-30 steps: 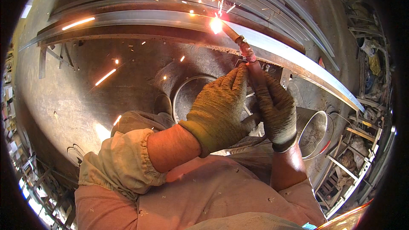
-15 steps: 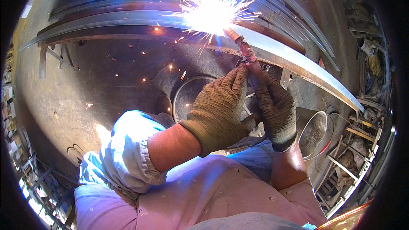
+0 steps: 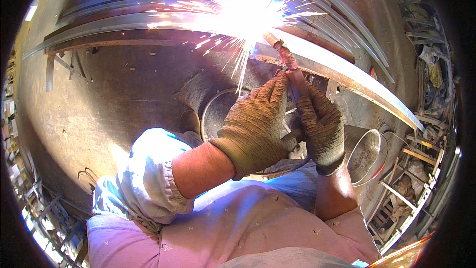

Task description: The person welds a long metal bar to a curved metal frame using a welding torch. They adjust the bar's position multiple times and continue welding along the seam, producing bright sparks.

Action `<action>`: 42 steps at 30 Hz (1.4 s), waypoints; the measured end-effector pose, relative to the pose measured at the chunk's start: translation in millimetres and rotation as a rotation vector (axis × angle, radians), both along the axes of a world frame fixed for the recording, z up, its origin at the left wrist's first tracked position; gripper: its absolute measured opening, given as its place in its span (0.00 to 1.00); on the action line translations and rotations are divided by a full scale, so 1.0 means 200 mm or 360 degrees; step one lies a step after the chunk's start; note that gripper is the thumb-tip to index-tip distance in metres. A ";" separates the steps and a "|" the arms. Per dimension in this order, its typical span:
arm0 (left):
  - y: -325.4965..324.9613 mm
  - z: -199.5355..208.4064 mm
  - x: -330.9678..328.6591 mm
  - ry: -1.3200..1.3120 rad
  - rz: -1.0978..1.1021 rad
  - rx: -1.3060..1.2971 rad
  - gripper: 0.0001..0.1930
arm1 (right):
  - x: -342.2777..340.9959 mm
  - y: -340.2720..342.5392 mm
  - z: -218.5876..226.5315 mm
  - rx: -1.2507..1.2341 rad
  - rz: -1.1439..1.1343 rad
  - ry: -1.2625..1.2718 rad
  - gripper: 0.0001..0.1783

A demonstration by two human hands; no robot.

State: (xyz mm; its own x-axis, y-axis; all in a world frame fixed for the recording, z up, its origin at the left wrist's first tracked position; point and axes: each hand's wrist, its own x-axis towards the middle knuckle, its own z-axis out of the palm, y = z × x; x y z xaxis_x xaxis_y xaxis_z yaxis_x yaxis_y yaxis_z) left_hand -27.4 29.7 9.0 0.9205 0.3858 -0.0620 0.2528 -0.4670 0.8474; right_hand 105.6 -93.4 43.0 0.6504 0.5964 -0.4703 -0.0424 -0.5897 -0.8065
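Observation:
A welding torch (image 3: 297, 83) with a reddish, worn neck points up and away from me, its tip at a white glare of sparks. My right hand (image 3: 323, 131), in a brown ribbed work glove, is wrapped round the torch handle. My left hand (image 3: 255, 131), gloved alike, has its fingers pressed together and its fingertips against the torch just below the neck. The tip meets a long metal bar (image 3: 367, 82) lying across the far side. Glare hides the spot where torch and bar meet.
Long metal strips (image 3: 342, 12) lie beyond the bar. A rusty-edged bench (image 3: 89, 44) on legs carries the work. Below are round metal drums (image 3: 364, 154) and a dark round container (image 3: 218, 114). Metal racks (image 3: 411, 193) with clutter stand at right. Sparks fly toward my hands.
The glare and spark spray have grown larger and brighter, with longer streaks to the left and downward. Both hands and the torch have barely moved.

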 end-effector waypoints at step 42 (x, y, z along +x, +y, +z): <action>0.00 0.00 0.01 0.0021 -0.0005 0.0162 0.53 | 0.01 -0.04 -0.09 0.0221 0.0224 -0.0339 0.19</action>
State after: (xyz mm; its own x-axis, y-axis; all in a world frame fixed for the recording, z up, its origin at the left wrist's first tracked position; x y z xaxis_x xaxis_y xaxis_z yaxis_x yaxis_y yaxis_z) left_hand -25.8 30.0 9.2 0.9212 0.3876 -0.0349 0.2620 -0.5514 0.7920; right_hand 107.4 -101.4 24.9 0.6319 0.7372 -0.2394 0.2113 -0.4610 -0.8619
